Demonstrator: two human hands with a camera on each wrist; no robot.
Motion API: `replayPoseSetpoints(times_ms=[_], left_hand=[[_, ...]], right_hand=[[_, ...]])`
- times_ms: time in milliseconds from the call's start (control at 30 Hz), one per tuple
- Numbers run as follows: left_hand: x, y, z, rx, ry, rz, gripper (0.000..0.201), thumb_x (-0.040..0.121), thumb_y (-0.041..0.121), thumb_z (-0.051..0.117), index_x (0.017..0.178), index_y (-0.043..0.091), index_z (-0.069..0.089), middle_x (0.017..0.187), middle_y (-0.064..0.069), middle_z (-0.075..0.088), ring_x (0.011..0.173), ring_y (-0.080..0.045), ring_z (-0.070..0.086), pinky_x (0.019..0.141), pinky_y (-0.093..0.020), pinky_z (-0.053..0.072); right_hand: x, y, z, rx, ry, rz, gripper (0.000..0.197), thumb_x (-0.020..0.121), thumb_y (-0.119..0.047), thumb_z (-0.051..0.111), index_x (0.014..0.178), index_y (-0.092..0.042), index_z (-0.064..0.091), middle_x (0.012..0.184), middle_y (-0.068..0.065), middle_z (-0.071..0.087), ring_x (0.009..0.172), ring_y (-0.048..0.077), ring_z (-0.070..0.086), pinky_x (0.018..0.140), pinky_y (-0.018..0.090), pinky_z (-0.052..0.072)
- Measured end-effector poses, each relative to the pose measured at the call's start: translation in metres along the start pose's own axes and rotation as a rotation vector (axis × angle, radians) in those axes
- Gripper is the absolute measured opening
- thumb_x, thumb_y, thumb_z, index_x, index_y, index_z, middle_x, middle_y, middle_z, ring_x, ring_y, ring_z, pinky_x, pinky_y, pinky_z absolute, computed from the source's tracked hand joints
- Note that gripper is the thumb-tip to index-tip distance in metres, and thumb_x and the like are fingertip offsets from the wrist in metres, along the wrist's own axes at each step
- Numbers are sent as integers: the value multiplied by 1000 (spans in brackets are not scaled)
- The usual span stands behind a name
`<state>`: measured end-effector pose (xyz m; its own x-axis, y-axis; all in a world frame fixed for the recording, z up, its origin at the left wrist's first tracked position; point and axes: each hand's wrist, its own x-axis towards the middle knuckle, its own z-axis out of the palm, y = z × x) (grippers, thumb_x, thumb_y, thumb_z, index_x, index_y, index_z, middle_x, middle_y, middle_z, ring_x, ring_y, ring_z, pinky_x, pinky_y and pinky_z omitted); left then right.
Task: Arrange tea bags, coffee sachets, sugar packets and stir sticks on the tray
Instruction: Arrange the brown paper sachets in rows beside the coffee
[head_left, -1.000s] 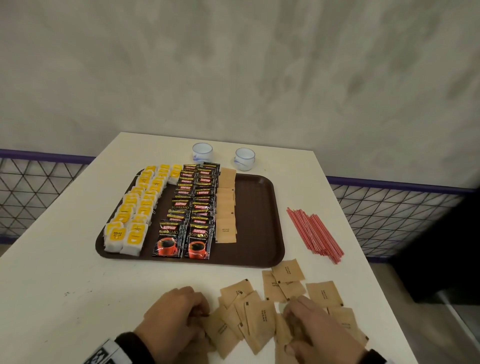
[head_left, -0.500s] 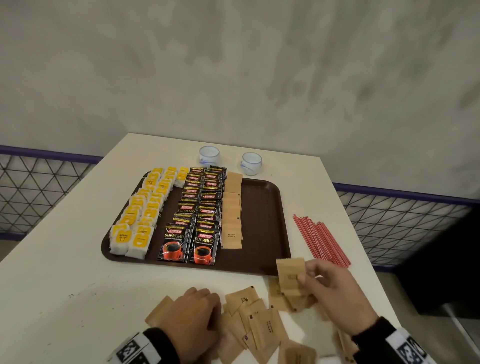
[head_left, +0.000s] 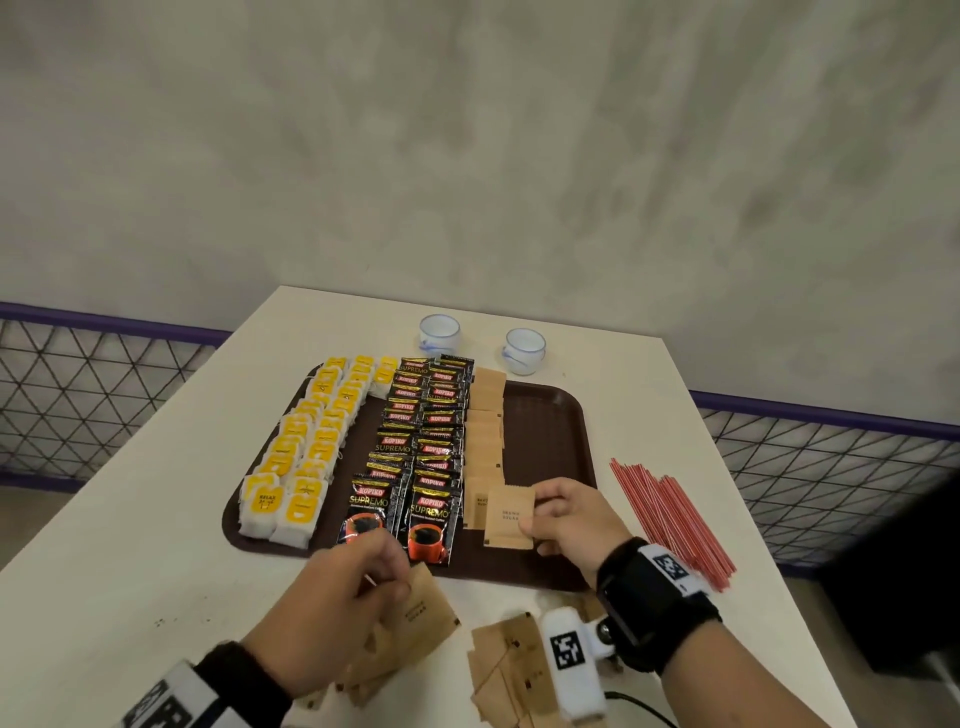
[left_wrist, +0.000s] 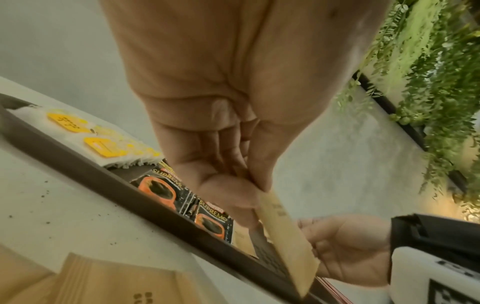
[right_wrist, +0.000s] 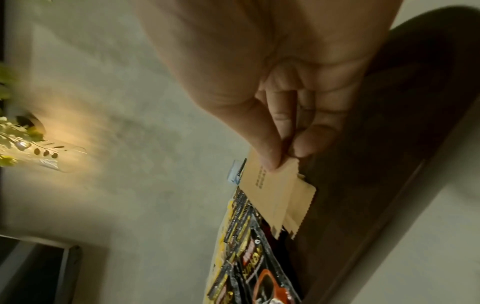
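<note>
- Sugar packet (head_left: 510, 516), brown paper, is pinched by its right edge between the thumb and fingers of the right hand (head_left: 574, 525), over the near right part of the brown tray (head_left: 550, 415), just right of the near end of the sugar row (head_left: 484, 431).
- Right wrist view alone shows this packet (right_wrist: 270, 191) from below, with a second zigzag-edged brown packet (right_wrist: 302, 207) lying just behind it; whether the hand holds both cannot be told.
- Left hand (head_left: 337, 608), at 7 o'clock from the tray, pinches another sugar packet (head_left: 423, 618) between thumb and fingers, above the table just short of the tray's near rim.
- Left wrist view shows that packet (left_wrist: 285, 236) edge-on, hanging down from the fingertips, which the head view hides under the hand.
- On the tray, counted by column: two columns of yellow-tagged tea bags (head_left: 311, 441) at 9 o'clock with a short third column at the far end, two columns of black coffee sachets (head_left: 421, 441) in the middle, one column of sugar packets beside them. Single items overlap too much to count.
- Loose sugar packets (head_left: 511, 670) lie in a heap on the white table (head_left: 130, 519) at 6 o'clock from the tray, partly hidden by the wrists.
- Red stir sticks (head_left: 670, 519) lie in one bundle on the table at 3 o'clock, apart from the tray.
- Two small white cups (head_left: 439, 335) stand beyond the tray at 12 o'clock.
</note>
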<state>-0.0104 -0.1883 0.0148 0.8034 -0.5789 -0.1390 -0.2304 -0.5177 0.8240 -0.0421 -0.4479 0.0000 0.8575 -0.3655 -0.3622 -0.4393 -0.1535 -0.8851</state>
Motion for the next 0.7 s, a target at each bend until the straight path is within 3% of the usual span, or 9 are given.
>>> replayPoseSetpoints(times_ms=[167, 300, 467, 600, 700], left_hand=[[8, -2, -5, -189, 39, -30, 20, 89, 2, 58, 85, 21, 64, 81, -5, 67, 73, -21, 65, 55, -28, 55], [13, -3, -9, -255, 60, -52, 20, 89, 1, 57, 86, 19, 65, 83, -10, 67, 76, -22, 66, 57, -34, 58], [15, -3, -14, -255, 66, -57, 20, 89, 1, 58, 86, 19, 66, 84, -8, 68, 76, -19, 67, 56, -29, 57], [16, -4, -14, -247, 63, -61, 20, 89, 1, 57, 86, 19, 66, 84, -4, 69, 77, -17, 66, 56, -29, 57], [18, -5, -12, -228, 47, -66, 19, 90, 3, 57, 87, 20, 66, 85, 3, 69, 78, -15, 66, 57, -27, 57]], right_hand=[[20, -1, 12, -70, 4, 44, 29, 79, 4, 72, 102, -9, 60, 82, 8, 72, 82, 27, 71, 63, 26, 53], [29, -3, 21, -111, -27, 61, 31, 78, 6, 73, 103, -6, 60, 71, 6, 66, 60, 18, 61, 58, 26, 52], [38, -2, 30, -221, 45, 76, 33, 75, 1, 78, 96, -14, 57, 74, 6, 66, 58, 16, 60, 54, 24, 51], [43, 1, 37, -372, 144, 9, 33, 75, -1, 77, 86, -22, 54, 74, 1, 67, 64, 14, 60, 73, 35, 58], [44, 3, 39, -394, 156, 2, 36, 76, -2, 76, 84, -24, 49, 73, -1, 65, 64, 14, 60, 76, 37, 58]])
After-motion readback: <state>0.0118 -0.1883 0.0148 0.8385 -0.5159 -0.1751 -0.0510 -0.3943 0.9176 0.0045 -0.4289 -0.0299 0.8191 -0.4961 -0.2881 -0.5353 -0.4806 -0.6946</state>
